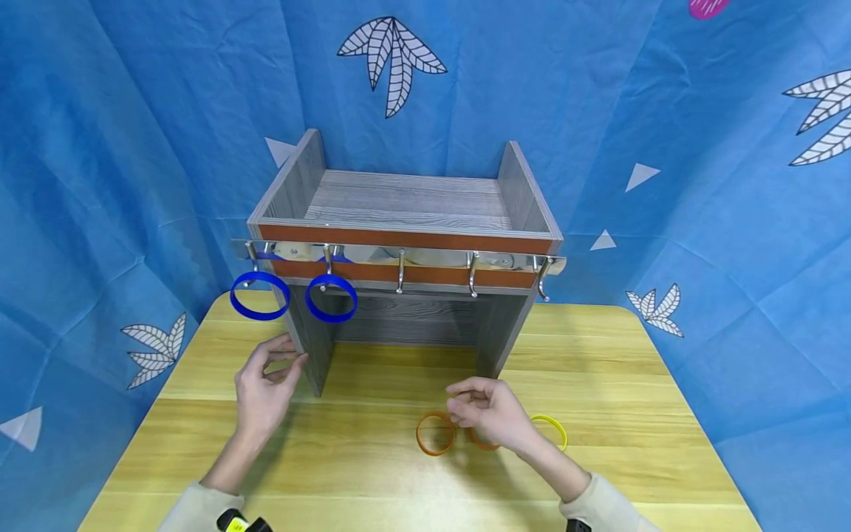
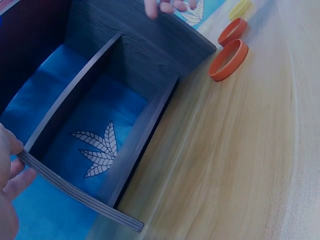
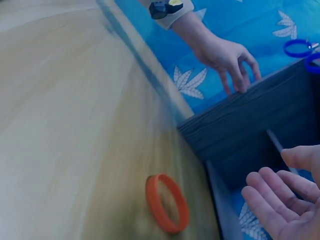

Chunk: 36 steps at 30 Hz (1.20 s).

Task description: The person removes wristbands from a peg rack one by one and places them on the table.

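Observation:
My left hand (image 1: pixel 262 384) grips the left side panel (image 2: pixel 85 195) of a grey wooden hook rack (image 1: pixel 405 199), thumb at its front edge and fingers on the outer face. My right hand (image 1: pixel 488 414) hovers over the table with loosely bent fingers, holding nothing. Below it lie two orange wristbands, one in plain sight (image 1: pixel 435 434) and one partly hidden behind the hand (image 1: pixel 484 441). A yellow wristband (image 1: pixel 561 430) lies to the right of them. Two blue wristbands hang from the rack's two leftmost hooks, one at the end (image 1: pixel 260 315) and one beside it (image 1: pixel 331 318).
A shiny metal rail (image 1: pixel 372 253) with several hooks runs along the rack's front; its three right hooks hold no wristbands. The rack stands toward the back of the wooden table (image 1: pixel 372 480). Blue patterned cloth (image 1: pixel 532 89) surrounds the table behind and at the sides.

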### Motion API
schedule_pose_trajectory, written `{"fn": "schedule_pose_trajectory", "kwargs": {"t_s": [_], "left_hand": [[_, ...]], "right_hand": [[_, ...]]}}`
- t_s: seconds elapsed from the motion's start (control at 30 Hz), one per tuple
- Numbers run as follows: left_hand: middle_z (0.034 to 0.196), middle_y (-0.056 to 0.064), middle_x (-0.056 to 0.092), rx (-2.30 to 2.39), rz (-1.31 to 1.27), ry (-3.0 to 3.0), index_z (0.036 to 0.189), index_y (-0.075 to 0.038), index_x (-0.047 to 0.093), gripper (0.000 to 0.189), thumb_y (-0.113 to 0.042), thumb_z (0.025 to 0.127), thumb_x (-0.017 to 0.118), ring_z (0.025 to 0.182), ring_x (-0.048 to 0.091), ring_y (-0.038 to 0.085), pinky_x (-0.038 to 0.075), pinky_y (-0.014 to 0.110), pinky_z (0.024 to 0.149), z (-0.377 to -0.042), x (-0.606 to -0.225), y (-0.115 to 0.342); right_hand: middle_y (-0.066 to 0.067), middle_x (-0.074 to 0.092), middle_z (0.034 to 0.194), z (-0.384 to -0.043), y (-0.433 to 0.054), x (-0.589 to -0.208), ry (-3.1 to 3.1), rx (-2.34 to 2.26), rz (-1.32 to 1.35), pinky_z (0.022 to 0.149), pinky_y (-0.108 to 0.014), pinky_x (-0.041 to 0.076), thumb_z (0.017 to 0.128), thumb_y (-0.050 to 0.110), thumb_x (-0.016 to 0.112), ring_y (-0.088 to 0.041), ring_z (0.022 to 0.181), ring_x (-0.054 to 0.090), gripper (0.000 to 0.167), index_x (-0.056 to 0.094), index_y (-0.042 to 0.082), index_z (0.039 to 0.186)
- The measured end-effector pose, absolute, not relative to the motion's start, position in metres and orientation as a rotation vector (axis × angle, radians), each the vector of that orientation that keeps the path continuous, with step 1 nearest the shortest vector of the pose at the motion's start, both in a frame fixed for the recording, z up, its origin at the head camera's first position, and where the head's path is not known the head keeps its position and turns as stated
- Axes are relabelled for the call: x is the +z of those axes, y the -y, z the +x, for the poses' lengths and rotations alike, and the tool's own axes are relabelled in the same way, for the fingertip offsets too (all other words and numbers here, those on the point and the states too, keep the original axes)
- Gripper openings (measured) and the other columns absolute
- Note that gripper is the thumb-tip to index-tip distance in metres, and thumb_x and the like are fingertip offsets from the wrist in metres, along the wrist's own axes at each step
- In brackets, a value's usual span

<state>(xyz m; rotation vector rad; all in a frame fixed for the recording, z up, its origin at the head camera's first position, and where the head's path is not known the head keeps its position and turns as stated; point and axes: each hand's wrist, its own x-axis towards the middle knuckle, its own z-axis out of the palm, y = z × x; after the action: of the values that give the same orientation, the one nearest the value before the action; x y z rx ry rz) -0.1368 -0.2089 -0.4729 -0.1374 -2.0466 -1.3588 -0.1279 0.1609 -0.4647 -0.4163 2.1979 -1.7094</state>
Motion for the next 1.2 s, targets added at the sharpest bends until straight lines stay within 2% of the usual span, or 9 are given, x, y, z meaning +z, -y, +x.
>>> {"fn": "schedule_pose_trajectory", "kwargs": {"t_s": [0.13,0.27,0.37,0.57,0.77,1.0,1.2], "left_hand": [[0.104,0.018,0.075,-1.364,-0.14,2.04,0.12,0.006,0.07,0.04,0.017,0.082,0.076,0.089,0.069,-0.007,0.062,0.007,0.073,-0.137,-0.473,0.209],[0.103,0.019,0.074,-1.375,-0.14,2.03,0.119,0.006,0.07,0.041,0.019,0.081,0.075,0.089,0.067,-0.01,0.062,0.007,0.073,-0.137,-0.473,0.208],[0.103,0.018,0.074,-1.381,-0.135,2.025,0.119,0.006,0.07,0.041,0.019,0.081,0.075,0.089,0.068,-0.009,0.062,0.008,0.073,-0.137,-0.473,0.208],[0.103,0.018,0.074,-1.383,-0.131,2.032,0.12,0.005,0.07,0.039,0.016,0.083,0.076,0.088,0.069,-0.007,0.063,0.008,0.072,-0.136,-0.473,0.209],[0.104,0.019,0.075,-1.368,-0.139,2.045,0.12,0.006,0.07,0.039,0.015,0.083,0.077,0.089,0.073,0.002,0.063,0.008,0.073,-0.136,-0.473,0.21],[0.103,0.021,0.074,-1.385,-0.151,2.032,0.12,0.006,0.069,0.04,0.019,0.082,0.075,0.09,0.068,-0.009,0.062,0.006,0.073,-0.136,-0.473,0.209],[0.104,0.019,0.074,-1.371,-0.151,2.043,0.121,0.005,0.07,0.038,0.015,0.084,0.076,0.088,0.073,0.006,0.063,0.009,0.073,-0.137,-0.472,0.21]], "right_hand": [[-0.032,0.073,0.11,-0.128,-0.155,-0.455,-2.252,-1.741,-0.462,0.085,-0.044,0.07,0.101,0.014,0.071,-0.015,0.088,0.078,0.034,0.067,-0.008,0.127],[-0.036,0.072,0.109,-0.129,-0.147,-0.447,-2.277,-1.816,-0.51,0.084,-0.031,0.07,0.101,0.011,0.071,-0.004,0.085,0.075,0.03,0.069,-0.006,0.125],[-0.037,0.072,0.107,-0.13,-0.14,-0.441,-2.301,-1.88,-0.546,0.08,-0.023,0.068,0.1,0.008,0.071,-0.003,0.084,0.074,0.027,0.07,-0.006,0.122],[-0.031,0.074,0.103,-0.131,-0.126,-0.43,-2.322,-2.019,-0.602,0.078,-0.026,0.069,0.097,0.003,0.073,-0.003,0.085,0.075,0.024,0.072,-0.006,0.12],[-0.027,0.076,0.104,-0.134,-0.112,-0.423,-2.349,-2.106,-0.665,0.075,-0.022,0.068,0.096,0.002,0.074,-0.006,0.089,0.077,0.024,0.073,-0.003,0.119],[-0.029,0.075,0.105,-0.14,-0.093,-0.416,-2.328,-2.183,-0.776,0.075,-0.022,0.068,0.097,0.001,0.072,-0.001,0.09,0.075,0.024,0.072,-0.003,0.12],[-0.032,0.074,0.105,-0.144,-0.078,-0.41,-2.25,-2.261,-0.791,0.08,-0.025,0.069,0.098,0.001,0.07,-0.001,0.09,0.075,0.023,0.071,-0.005,0.121]]}}
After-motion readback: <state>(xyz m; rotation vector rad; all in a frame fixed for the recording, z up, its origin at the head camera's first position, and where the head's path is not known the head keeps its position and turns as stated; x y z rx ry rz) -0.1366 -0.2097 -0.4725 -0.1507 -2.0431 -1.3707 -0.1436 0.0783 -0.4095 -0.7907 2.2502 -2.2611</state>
